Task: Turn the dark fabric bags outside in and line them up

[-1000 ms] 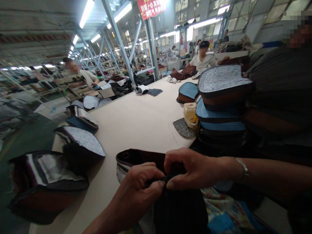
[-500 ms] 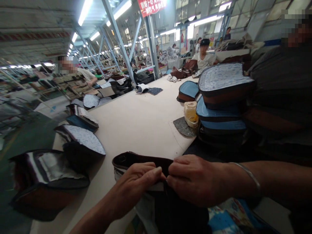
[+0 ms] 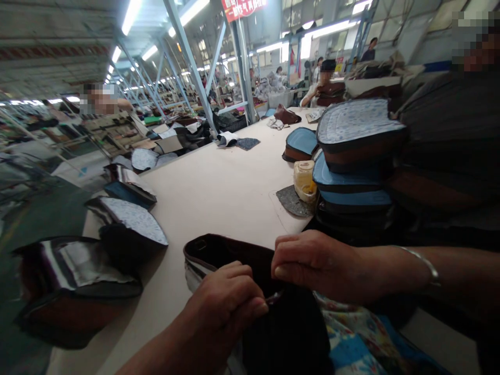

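Note:
A dark fabric bag (image 3: pixel 287 333) with a brown-edged opening and a pale side panel lies at the table's near edge, close to my body. My left hand (image 3: pixel 230 299) is closed on the near edge of the opening, thumb and fingers pinched together. On the right side of the same opening, my right hand (image 3: pixel 312 260) is closed too, its fingertips pressed on the rim. A silver bangle (image 3: pixel 424 260) circles my right wrist. Between the hands the dark inside of the bag shows; its lower part is in shadow.
Bag pieces (image 3: pixel 78 291) lie along the table's left edge. A stack of blue and patterned bag pieces (image 3: pixel 355 140) stands at the right, beside a yellowish container (image 3: pixel 304 179) on a grey felt piece (image 3: pixel 291 203). A person in dark clothes (image 3: pixel 453 120) is close on the right.
My hands have moved apart: the left lower and nearer, the right slightly up. The bag's opening is spread wider. At the back, a co-worker has lifted a brown piece.

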`<state>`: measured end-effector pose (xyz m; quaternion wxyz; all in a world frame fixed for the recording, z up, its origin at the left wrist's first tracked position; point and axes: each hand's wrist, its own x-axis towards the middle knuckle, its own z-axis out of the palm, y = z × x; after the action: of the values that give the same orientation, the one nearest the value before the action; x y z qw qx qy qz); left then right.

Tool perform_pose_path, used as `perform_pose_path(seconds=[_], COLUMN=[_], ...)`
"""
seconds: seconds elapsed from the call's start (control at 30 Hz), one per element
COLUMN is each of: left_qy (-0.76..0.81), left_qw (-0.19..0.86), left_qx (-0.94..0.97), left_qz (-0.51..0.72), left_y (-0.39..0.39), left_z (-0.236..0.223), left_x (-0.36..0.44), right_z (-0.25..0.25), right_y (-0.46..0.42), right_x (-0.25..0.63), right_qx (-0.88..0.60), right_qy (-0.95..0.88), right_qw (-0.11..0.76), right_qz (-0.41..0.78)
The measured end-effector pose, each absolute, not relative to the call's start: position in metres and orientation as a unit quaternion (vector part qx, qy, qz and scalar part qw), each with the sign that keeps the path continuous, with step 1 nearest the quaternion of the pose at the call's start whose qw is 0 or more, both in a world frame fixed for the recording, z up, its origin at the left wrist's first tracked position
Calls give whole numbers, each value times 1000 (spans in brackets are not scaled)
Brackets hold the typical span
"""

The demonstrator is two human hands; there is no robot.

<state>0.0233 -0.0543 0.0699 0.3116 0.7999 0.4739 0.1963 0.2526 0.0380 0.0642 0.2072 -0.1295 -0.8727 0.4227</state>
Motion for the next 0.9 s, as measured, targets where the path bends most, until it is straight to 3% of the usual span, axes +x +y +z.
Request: perform_pose_path(seconds=[0.1, 0.2, 0.37, 0.47, 0.63, 0.8, 0.9], left_qy=[462, 447, 417, 437, 502, 496, 545], left_qw=[243, 185, 124, 161, 278, 407, 419], left_qx=[827, 848, 862, 827, 731, 689, 674], left_qz=[209, 220, 260, 316, 369, 337, 270], left_y=[-58, -58, -55, -56, -67, -82, -92], left_z=[67, 65, 67, 67, 62, 81, 102], left_x=[26, 29, 20, 6, -28, -47, -34], right_z=[72, 71, 76, 90, 83, 48, 45], right_y=[46, 45, 32, 44, 81, 71, 56], right_x=[248, 240, 223, 214, 205, 189, 180], right_qx=[-85, -68, -89, -44, 21, 66, 85], right_qy=[-882, -885, -920, -915, -897, -836, -824], right_qw=[128, 103, 207, 239, 177, 209, 223], right_qz=[445, 450, 321, 322, 405, 503, 513])
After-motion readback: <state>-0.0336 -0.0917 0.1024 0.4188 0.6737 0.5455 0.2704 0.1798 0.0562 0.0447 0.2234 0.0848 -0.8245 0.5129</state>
